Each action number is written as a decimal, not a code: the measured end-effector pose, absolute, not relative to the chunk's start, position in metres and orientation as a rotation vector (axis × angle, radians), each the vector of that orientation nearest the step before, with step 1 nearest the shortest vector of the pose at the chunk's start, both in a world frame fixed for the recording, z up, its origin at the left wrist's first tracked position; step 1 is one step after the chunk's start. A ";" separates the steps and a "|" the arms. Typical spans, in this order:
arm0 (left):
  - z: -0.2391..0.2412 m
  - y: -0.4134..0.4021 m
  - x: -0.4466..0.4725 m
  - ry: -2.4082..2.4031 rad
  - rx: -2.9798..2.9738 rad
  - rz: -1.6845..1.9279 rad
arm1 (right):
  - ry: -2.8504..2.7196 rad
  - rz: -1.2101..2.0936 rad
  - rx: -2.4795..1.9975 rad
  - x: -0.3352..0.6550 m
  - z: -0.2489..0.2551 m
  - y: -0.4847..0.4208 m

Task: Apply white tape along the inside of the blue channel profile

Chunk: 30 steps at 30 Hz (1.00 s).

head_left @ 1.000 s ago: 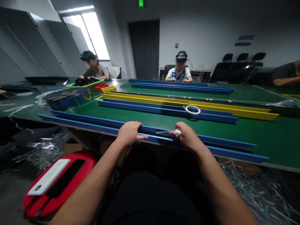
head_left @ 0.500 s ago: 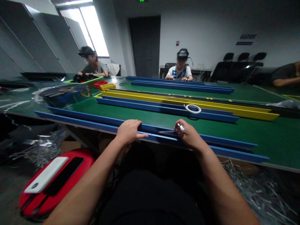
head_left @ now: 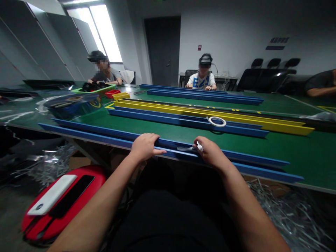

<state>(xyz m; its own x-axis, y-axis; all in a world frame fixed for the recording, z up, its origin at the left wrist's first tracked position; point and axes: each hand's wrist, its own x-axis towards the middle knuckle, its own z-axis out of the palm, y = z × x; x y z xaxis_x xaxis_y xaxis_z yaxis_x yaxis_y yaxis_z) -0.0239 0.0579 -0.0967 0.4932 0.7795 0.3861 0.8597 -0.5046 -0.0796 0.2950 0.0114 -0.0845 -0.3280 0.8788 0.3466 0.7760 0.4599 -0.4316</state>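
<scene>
A long blue rail [head_left: 105,134] lies along the near edge of the green table [head_left: 301,150]. My left hand [head_left: 144,147] grips that rail from above, fingers curled over its top edge. About a hand's width to the right, my right hand [head_left: 210,151] pinches a small white piece [head_left: 200,146] against the same rail, with a thin pale strip [head_left: 185,148] running left from it. A white tape ring [head_left: 216,121] sits on another blue rail farther back.
More blue rails and a yellow rail [head_left: 210,114] cross the table. Red, yellow and green bins [head_left: 115,93] stand at the far left. Two people sit across the table, with an arm at the far right. A red case [head_left: 60,201] lies at my lower left. Shredded strips cover the floor.
My right hand has shifted slightly left and down along the rail, turning the white piece toward it. My left hand has stayed on the rail.
</scene>
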 end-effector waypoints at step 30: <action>-0.098 0.058 -0.024 -1.418 -2.490 -0.468 | -2.055 0.474 -1.302 0.296 -0.079 0.007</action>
<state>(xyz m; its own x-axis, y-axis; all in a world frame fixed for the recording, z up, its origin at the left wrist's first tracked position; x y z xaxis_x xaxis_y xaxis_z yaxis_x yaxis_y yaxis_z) -0.0237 0.0580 -0.0980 0.4786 0.7876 0.3880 0.8639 -0.5015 -0.0476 0.2965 0.0069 -0.0790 -0.2948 0.8965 0.3307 0.6608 0.4413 -0.6072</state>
